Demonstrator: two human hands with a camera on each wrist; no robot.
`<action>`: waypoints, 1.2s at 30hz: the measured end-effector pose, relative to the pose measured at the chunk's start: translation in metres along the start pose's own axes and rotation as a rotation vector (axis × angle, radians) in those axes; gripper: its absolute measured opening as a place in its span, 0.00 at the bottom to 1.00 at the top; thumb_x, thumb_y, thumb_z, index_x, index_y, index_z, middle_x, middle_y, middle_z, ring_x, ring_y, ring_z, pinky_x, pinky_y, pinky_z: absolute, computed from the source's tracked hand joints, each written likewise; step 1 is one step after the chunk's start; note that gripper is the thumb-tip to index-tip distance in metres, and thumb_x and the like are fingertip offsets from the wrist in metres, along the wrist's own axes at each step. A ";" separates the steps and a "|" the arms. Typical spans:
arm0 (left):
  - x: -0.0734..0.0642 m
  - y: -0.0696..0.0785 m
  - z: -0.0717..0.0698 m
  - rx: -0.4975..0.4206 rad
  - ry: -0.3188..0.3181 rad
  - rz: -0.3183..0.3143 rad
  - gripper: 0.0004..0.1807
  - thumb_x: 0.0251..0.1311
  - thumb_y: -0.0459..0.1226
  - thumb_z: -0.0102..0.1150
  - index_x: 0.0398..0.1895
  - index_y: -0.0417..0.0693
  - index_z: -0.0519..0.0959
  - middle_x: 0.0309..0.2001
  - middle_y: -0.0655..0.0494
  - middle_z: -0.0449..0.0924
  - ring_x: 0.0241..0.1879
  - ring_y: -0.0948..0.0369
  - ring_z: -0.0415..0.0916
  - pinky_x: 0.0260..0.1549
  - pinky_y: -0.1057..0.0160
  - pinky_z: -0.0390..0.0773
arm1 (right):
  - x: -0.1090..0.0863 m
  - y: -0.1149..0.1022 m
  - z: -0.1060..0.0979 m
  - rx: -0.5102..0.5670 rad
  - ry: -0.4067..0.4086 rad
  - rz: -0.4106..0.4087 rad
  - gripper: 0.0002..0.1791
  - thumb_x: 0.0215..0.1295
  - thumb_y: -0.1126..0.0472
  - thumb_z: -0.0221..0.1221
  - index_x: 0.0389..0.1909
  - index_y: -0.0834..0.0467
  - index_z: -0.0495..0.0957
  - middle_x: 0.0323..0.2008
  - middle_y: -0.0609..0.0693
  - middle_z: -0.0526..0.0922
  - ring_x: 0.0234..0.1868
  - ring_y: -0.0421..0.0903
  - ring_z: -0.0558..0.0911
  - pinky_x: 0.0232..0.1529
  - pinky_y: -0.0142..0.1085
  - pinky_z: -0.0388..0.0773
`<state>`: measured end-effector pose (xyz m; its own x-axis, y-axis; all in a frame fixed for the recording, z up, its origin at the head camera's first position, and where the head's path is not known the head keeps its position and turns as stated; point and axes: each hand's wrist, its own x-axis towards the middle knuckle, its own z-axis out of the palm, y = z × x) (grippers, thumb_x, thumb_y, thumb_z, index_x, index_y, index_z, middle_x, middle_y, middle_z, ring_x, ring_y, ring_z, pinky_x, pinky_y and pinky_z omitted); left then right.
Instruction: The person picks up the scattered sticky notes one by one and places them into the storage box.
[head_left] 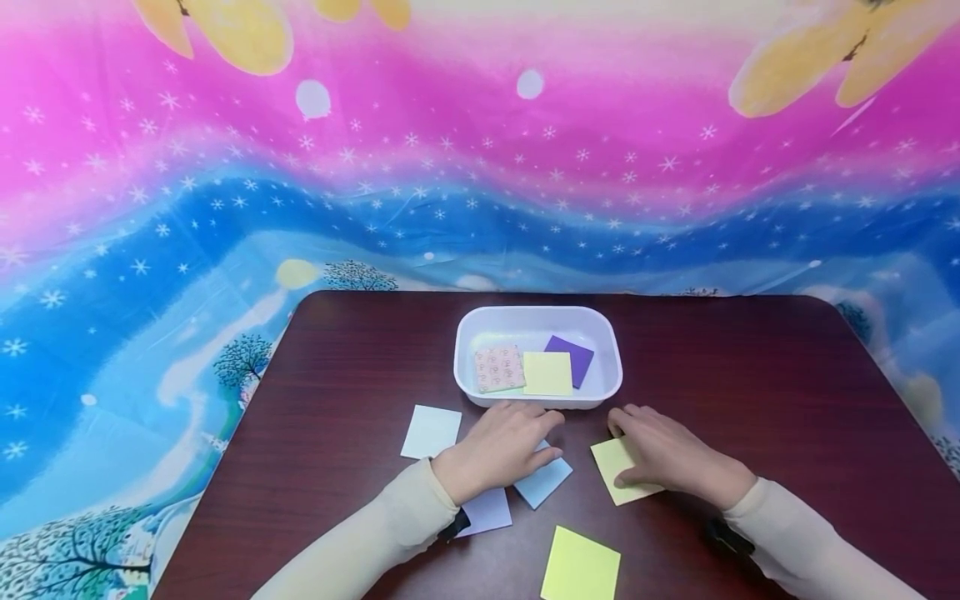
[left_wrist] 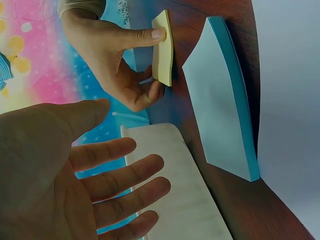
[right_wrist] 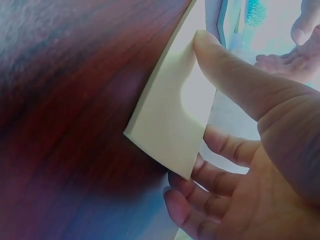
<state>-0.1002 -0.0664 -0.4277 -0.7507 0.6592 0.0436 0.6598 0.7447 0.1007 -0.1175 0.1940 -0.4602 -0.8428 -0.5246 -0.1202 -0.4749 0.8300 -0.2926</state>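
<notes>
My right hand (head_left: 678, 458) grips a pale yellow sticky-note pad (head_left: 613, 467), with the thumb on its face and the fingers around its far edge; the right wrist view shows this pad (right_wrist: 172, 95) up close. Fingers spread and holding nothing, my left hand (head_left: 501, 446) hovers over a light blue pad (head_left: 546, 483), partly covering it. The left wrist view shows the blue pad's thick teal side (left_wrist: 235, 95). A lavender pad (head_left: 489, 510) lies partly under the left wrist. To the left is a whitish pad (head_left: 432, 432), and nearer the front a bright yellow pad (head_left: 581, 565).
Beyond the hands stands a white plastic tub (head_left: 540, 402). In it lie a pink patterned pad (head_left: 499, 368), a yellow pad (head_left: 547, 373) and a purple pad (head_left: 579, 358). The dark wooden table (head_left: 360, 358) ends at a colourful cloth (head_left: 480, 167) behind.
</notes>
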 end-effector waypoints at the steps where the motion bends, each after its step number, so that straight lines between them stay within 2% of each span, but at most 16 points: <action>1: 0.000 0.000 0.000 0.000 0.001 0.001 0.21 0.70 0.53 0.58 0.61 0.56 0.78 0.49 0.62 0.85 0.50 0.63 0.83 0.49 0.62 0.78 | 0.000 0.000 0.000 0.002 -0.001 0.003 0.32 0.34 0.50 0.83 0.35 0.50 0.71 0.29 0.41 0.69 0.31 0.40 0.65 0.30 0.31 0.63; 7: 0.000 -0.001 0.001 -0.002 0.005 0.002 0.21 0.70 0.53 0.58 0.60 0.56 0.79 0.47 0.62 0.86 0.48 0.63 0.83 0.47 0.62 0.78 | -0.001 0.001 0.000 0.001 0.004 0.010 0.34 0.34 0.49 0.83 0.44 0.52 0.78 0.34 0.42 0.77 0.33 0.39 0.69 0.31 0.33 0.68; 11: 0.000 -0.001 0.001 -0.003 0.006 0.004 0.20 0.70 0.53 0.58 0.59 0.56 0.79 0.47 0.62 0.86 0.48 0.63 0.83 0.47 0.62 0.78 | -0.001 0.002 -0.001 -0.006 0.016 0.001 0.35 0.35 0.49 0.83 0.47 0.53 0.80 0.36 0.43 0.77 0.33 0.38 0.70 0.31 0.33 0.70; 15: 0.001 -0.001 0.002 -0.004 0.008 0.006 0.20 0.70 0.53 0.58 0.59 0.56 0.79 0.47 0.62 0.86 0.47 0.63 0.83 0.47 0.62 0.78 | -0.002 0.001 -0.002 -0.016 0.034 -0.003 0.29 0.39 0.51 0.82 0.43 0.53 0.80 0.33 0.42 0.75 0.29 0.36 0.68 0.28 0.31 0.67; 22: 0.002 -0.001 0.003 -0.002 0.007 0.005 0.21 0.69 0.53 0.59 0.59 0.56 0.79 0.47 0.62 0.86 0.47 0.63 0.83 0.47 0.62 0.79 | -0.003 0.003 -0.008 -0.020 0.077 -0.055 0.13 0.51 0.58 0.76 0.30 0.51 0.79 0.27 0.39 0.73 0.25 0.33 0.66 0.25 0.29 0.67; 27: 0.003 0.000 0.003 -0.004 0.005 0.010 0.20 0.70 0.53 0.58 0.59 0.56 0.79 0.47 0.62 0.86 0.47 0.63 0.83 0.47 0.62 0.79 | -0.003 0.008 -0.017 0.061 0.032 -0.060 0.13 0.58 0.62 0.71 0.26 0.46 0.75 0.20 0.35 0.70 0.22 0.32 0.64 0.24 0.29 0.64; 36: 0.005 0.001 0.003 0.001 0.014 0.026 0.20 0.69 0.52 0.59 0.58 0.55 0.80 0.45 0.62 0.86 0.45 0.63 0.84 0.44 0.63 0.79 | -0.006 0.016 -0.030 0.162 -0.007 -0.093 0.11 0.62 0.60 0.69 0.28 0.44 0.77 0.23 0.34 0.74 0.25 0.30 0.68 0.29 0.28 0.68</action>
<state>-0.1033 -0.0623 -0.4299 -0.7336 0.6770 0.0598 0.6792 0.7273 0.0983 -0.1277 0.2162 -0.4353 -0.7953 -0.5993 -0.0917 -0.5032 0.7369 -0.4513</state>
